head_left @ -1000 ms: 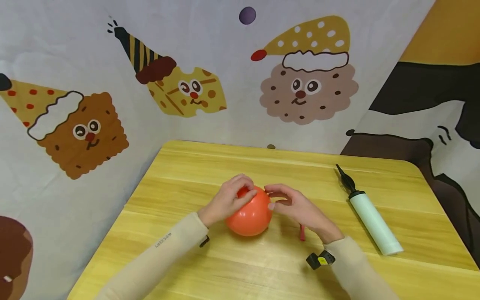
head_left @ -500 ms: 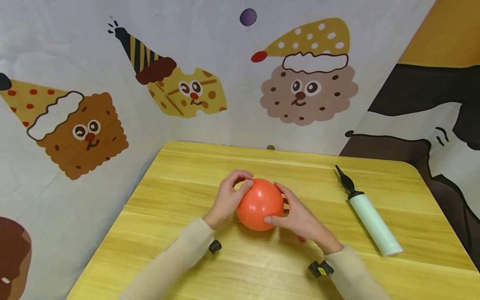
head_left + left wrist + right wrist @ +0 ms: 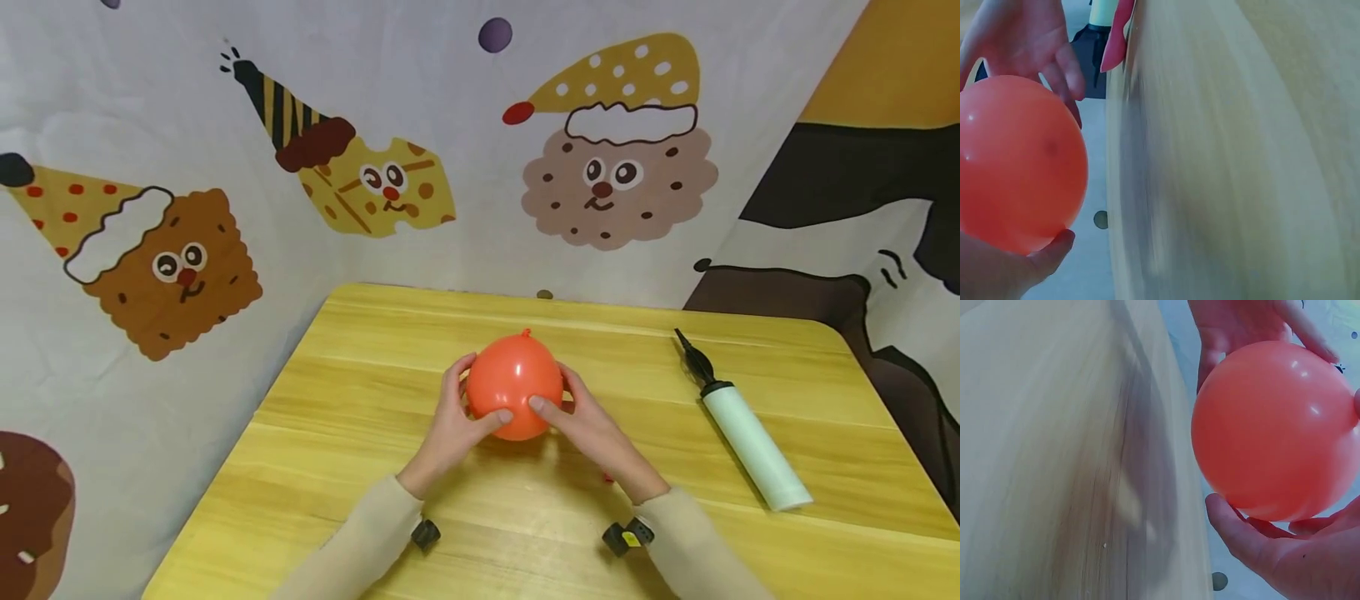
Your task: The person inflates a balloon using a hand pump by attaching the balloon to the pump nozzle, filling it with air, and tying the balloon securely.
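Observation:
An inflated orange-red balloon [image 3: 514,383] is held between both hands, its small knotted neck [image 3: 527,332] pointing toward the back wall. My left hand [image 3: 452,421] holds the left side, thumb on the near face and fingers curving round behind. From the right, my right hand [image 3: 597,429] grips it the same way, its thumb close to the other. In the right wrist view the balloon [image 3: 1275,431] is above the tabletop, with fingertips along its lower side. The fingers behind the balloon are partly hidden in the head view.
A mint-green hand pump [image 3: 756,447] with a black nozzle lies on the wooden table [image 3: 360,350] at the right. A limp red balloon [image 3: 1116,40] lies on the tabletop, mostly hidden behind the right forearm in the head view. A cartoon-printed cloth [image 3: 480,258] hangs behind the table.
The balloon has turned so its knot shows at the far side. My left hand has shifted from its top to its left side; my right hand has come onto the right side.

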### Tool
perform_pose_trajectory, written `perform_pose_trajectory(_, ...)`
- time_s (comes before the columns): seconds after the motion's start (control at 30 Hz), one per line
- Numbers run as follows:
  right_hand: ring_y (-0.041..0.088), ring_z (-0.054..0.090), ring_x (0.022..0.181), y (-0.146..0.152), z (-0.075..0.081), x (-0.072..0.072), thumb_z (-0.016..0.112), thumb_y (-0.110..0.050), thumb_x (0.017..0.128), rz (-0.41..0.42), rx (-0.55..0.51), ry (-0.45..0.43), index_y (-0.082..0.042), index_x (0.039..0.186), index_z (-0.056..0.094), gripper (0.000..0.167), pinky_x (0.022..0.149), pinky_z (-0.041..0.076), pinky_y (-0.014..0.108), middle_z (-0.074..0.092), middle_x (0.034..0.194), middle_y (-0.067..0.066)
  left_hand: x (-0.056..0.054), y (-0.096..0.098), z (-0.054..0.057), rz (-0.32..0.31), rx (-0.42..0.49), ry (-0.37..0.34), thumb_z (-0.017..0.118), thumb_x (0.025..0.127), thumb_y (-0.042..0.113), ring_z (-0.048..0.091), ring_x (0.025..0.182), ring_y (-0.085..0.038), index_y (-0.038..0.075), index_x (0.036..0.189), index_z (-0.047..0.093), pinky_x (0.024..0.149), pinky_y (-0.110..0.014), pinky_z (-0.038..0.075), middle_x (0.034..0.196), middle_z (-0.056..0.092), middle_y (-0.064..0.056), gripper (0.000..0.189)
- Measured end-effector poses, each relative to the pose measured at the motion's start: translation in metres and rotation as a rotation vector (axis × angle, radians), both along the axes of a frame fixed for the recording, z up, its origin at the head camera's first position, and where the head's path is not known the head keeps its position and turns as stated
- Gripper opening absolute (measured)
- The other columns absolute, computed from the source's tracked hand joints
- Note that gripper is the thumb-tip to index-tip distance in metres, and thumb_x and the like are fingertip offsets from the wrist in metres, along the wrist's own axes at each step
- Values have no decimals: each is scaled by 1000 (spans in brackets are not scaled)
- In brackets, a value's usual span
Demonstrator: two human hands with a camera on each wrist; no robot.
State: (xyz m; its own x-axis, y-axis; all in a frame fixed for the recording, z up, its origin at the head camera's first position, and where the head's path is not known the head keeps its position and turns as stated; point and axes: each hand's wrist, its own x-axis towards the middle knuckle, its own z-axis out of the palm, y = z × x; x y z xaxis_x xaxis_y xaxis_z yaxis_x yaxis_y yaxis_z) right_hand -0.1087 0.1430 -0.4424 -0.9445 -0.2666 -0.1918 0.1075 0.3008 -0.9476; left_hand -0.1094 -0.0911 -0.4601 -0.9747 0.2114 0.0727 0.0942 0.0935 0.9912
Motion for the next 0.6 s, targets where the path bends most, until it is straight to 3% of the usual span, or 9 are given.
perform_pose_trajectory(0.17,41,44,142,6,0,1,64,-52,100,14,35,34,-18,165,17,87,104,47,61,29,165,12,-6,-16,3,110,-39,-2,84,87,29,44,140,-34,18,159,26,103,-55,51,162,28,-5,93)
perform_pose_trajectory(0.4,42,45,142,30,4,3,59,-45,105,-27,99,171,-9,163,25,75,106,46,60,32,164,16,-29,-74,12,308,-279,42,82,88,37,41,140,-39,15,161,29,110,-64,40,162,24,-11,93)
perform_pose_trajectory(0.6,42,47,140,43,6,5,59,-43,106,-91,107,177,-8,163,23,76,102,50,57,33,162,18,-49,-115,17,407,-383,-1,76,92,45,42,137,-44,13,163,24,110,-64,40,163,20,-18,94)
